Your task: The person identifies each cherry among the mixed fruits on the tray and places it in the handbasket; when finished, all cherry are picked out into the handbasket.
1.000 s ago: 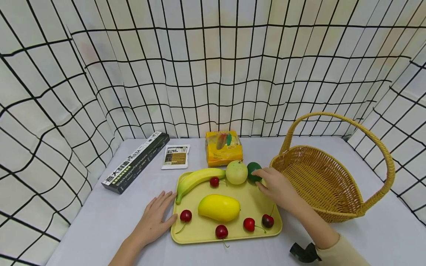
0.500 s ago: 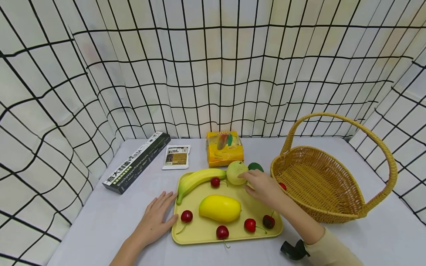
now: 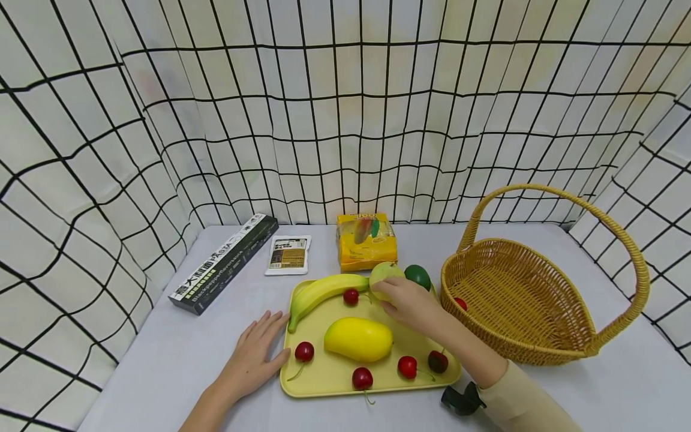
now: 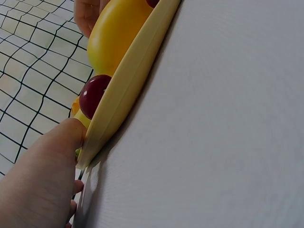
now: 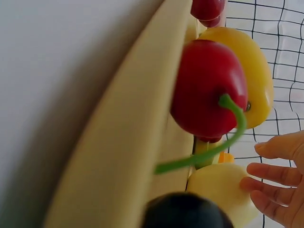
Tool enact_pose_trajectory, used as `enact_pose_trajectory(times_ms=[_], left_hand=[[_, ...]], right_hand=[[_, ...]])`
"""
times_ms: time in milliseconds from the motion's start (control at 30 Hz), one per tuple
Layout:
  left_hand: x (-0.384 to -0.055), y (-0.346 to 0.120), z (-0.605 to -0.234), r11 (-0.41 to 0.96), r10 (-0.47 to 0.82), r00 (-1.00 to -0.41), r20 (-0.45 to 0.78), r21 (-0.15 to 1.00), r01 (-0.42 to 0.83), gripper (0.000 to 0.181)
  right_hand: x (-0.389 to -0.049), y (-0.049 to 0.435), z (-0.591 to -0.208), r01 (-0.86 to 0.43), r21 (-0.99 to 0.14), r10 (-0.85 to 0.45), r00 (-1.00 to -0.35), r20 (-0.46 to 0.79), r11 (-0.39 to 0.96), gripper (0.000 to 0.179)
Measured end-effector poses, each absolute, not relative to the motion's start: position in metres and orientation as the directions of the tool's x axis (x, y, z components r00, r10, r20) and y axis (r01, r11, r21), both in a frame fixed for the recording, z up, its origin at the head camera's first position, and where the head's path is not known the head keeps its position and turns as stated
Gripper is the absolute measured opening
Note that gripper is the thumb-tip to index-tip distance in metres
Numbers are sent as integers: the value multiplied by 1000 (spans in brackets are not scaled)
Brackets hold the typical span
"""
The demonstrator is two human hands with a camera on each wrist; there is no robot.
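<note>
My left hand (image 3: pixel 256 354) rests flat on the table, fingers extended, at the left rim of a yellow tray (image 3: pixel 324 381). In the left wrist view, its thumb (image 4: pixel 73 130) lies against the tray's edge. My right hand (image 3: pixel 418 306) reaches over the tray's far right part. Its fingers overlap a pale green round fruit (image 3: pixel 385 270); in the right wrist view they are parted, tips right at that fruit (image 5: pixel 218 187). Beside it sits a dark green fruit (image 3: pixel 417 277). A banana (image 3: pixel 324 295), a mango (image 3: pixel 358 340) and several cherries (image 3: pixel 362 378) also lie on the tray.
A wicker basket (image 3: pixel 518 351) with a tall handle stands at the right, a red cherry (image 3: pixel 460 303) inside near its left wall. Behind the tray are a yellow packet (image 3: pixel 367 243), a white sachet (image 3: pixel 288 255) and a long pasta box (image 3: pixel 224 264). Gridded cloth walls surround the table.
My right hand has moved left from the dark green fruit to the pale green one, uncovering the dark green fruit and the cherry in the basket. My left hand has stayed in place.
</note>
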State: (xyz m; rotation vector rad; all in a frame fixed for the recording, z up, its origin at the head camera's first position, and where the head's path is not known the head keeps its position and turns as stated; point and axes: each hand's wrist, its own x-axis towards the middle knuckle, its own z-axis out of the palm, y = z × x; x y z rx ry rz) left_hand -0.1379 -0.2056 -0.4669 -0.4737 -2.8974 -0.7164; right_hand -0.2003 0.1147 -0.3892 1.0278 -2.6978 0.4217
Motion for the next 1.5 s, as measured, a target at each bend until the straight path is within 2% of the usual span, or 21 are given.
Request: enact_pose_trajectory(times_ms=[267, 667, 933, 1267, 1500], left_hand=[[-137, -205, -466, 836, 278, -941, 195, 433, 337, 62], [-138, -204, -466, 833, 284, -929, 236, 419, 361, 61], [-138, -206, -467, 826, 290, -924, 249, 422, 373, 60], [-138, -207, -467, 825, 288, -928, 237, 430, 366, 61], [-137, -207, -466, 827, 287, -930, 227, 432, 361, 61]], right_hand=[[-204, 104, -388, -727, -209, -666, -685, 295, 654, 27], [-213, 88, -394, -761, -232, -736, -647, 200, 606, 27], [-216, 79, -400, -844, -156, -799, -537, 270, 514, 23], [-223, 73, -401, -806, -220, -798, -585, 144, 550, 27], [-226, 70, -404, -810, -238, -818, -568, 93, 536, 27]])
